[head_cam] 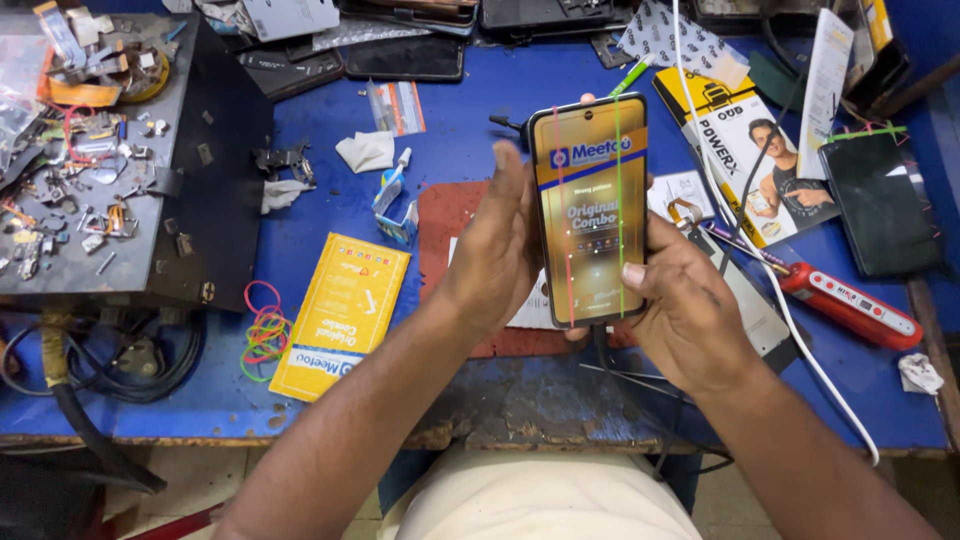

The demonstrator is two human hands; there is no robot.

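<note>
While both my forearms reach up from the bottom edge over the blue bench [480,120], they converge on a phone [590,210] held upright above the bench, over a red mat [445,215].

Right hand [685,310]: wrist low, palm under the phone's lower right. Fingers curled around the right edge, thumb [632,272] laid on the front glass near the right side. Closed grip, bearing the phone.

Left hand [495,250]: flat and nearly fully open, fingers straight and together, pointing up. Its palm side lies against the phone's left edge; whether it grips or only steadies I cannot tell, since the far side of the hand is hidden.

Phone: screen faces me, lit in gold with thin vertical red and green lines across it. A dark cable [605,345] leaves its bottom end.

Nearby: yellow packet [340,315] and rubber bands [263,330] to the left, red-handled tool [850,305] and a white cable [790,320] to the right, a second dark phone [880,205] at far right, a parts tray [90,150] at far left.
</note>
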